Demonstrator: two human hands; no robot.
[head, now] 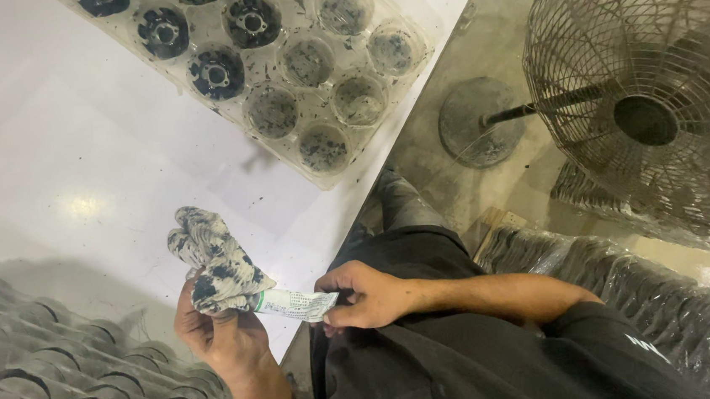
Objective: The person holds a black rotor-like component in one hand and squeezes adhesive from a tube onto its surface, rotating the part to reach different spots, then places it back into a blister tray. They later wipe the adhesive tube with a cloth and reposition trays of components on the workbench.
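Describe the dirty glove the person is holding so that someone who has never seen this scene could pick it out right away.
Start at the white table and look to its near edge, just below the clear plastic tray of round cups. There the left hand holds up a crumpled glove, while the right hand pinches a small white tube beside it. It is the only soft fabric item, white blotched with black grime.

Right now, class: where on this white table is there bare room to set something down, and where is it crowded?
Free: the white table between the clear tray at the top and the wrapped stack at lower left. A narrower strip runs along the edge near the right hand. Crowded: the lower-left corner, around the left hand and its stained rag.
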